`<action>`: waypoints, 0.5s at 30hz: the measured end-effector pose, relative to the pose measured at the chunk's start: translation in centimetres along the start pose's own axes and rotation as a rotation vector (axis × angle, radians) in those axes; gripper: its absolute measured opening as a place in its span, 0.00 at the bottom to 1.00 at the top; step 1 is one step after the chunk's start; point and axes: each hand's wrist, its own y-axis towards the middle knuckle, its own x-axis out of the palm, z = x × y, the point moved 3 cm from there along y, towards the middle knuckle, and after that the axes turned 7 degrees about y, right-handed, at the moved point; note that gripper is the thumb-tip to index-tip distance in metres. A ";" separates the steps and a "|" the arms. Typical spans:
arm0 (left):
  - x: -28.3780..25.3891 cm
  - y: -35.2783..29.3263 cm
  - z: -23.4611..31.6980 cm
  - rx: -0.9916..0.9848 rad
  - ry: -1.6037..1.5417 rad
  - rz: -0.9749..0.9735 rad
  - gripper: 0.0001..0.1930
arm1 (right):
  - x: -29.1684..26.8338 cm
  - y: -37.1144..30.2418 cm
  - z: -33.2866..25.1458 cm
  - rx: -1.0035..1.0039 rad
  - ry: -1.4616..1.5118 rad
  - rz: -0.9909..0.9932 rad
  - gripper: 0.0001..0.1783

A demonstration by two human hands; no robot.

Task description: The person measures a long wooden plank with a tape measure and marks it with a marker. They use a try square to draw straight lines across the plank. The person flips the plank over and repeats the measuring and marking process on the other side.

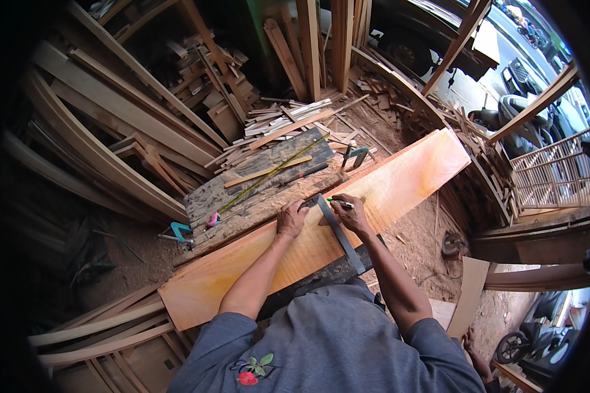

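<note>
A long, wide plank of pale orange wood lies slantwise in front of me across a dark-stained bench. Against its far edge, my left hand is closed on the stock of a try square. The square's dark metal blade crosses the plank toward my body. Just right of the blade, near the far edge, my right hand pinches a white pen with a green end. Its writing tip is too small to make out.
A pink tape measure lies on the worn bench top with its yellow blade drawn out. Teal clamps grip the bench ends. Offcuts are heaped beyond; tall boards lean at left. Motorbikes stand at right.
</note>
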 end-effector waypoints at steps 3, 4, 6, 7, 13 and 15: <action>0.0 0.1 0.0 0.002 0.019 -0.026 0.17 | 0.9 1.0 -0.2 -0.096 -0.056 0.006 0.16; 0.0 0.1 -0.1 0.001 0.026 -0.026 0.17 | 0.9 1.0 -0.5 -0.112 -0.085 0.001 0.15; 0.0 0.1 -0.3 -0.002 0.018 -0.021 0.17 | 0.1 -0.3 -0.8 -0.077 -0.166 -0.027 0.13; 0.1 0.0 -0.4 -0.008 0.002 -0.013 0.18 | -0.2 -1.1 -1.1 -0.064 -0.209 -0.045 0.12; 0.5 0.1 -0.6 0.015 0.022 0.016 0.20 | -0.3 -1.9 -2.0 -0.169 -0.238 -0.029 0.09; 0.5 0.0 -0.5 0.001 0.037 0.024 0.20 | -0.4 -1.8 -2.0 -0.155 -0.274 -0.035 0.09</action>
